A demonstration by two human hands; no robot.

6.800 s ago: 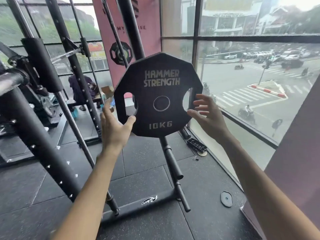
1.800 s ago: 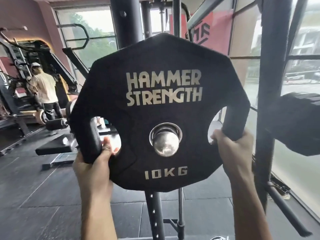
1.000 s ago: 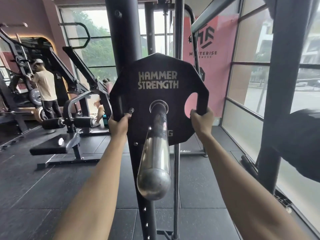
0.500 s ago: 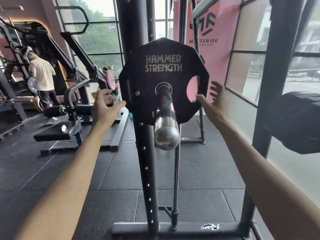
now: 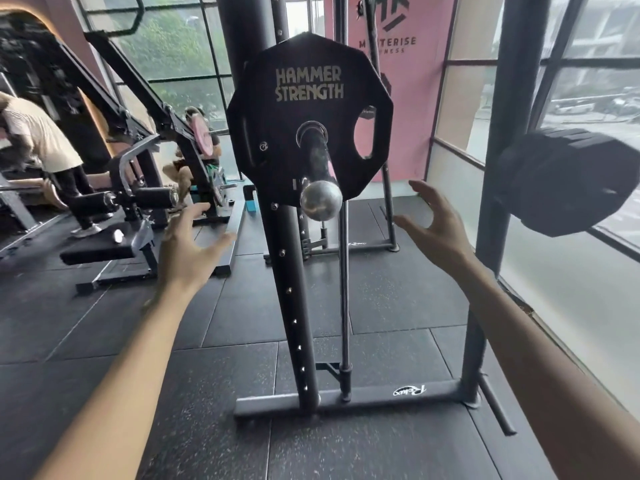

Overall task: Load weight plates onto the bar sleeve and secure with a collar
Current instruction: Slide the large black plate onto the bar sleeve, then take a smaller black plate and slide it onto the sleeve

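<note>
Black gym floor [image 5: 398, 289] lies under my hands. My left hand [image 5: 194, 247] and right hand [image 5: 438, 225] are open, holding nothing. Up between them, the plate [image 5: 308, 57] sits on the bar sleeve [image 5: 320, 161]. No collar yet, so it might slide off.

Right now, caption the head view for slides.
Plate seated on the bar sleeve; left hand and right hand open, clear of it.

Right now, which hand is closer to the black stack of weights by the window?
Right. The right hand is open left of the stack of weights, not touching; the left hand is across the bar sleeve, much farther left.
</note>
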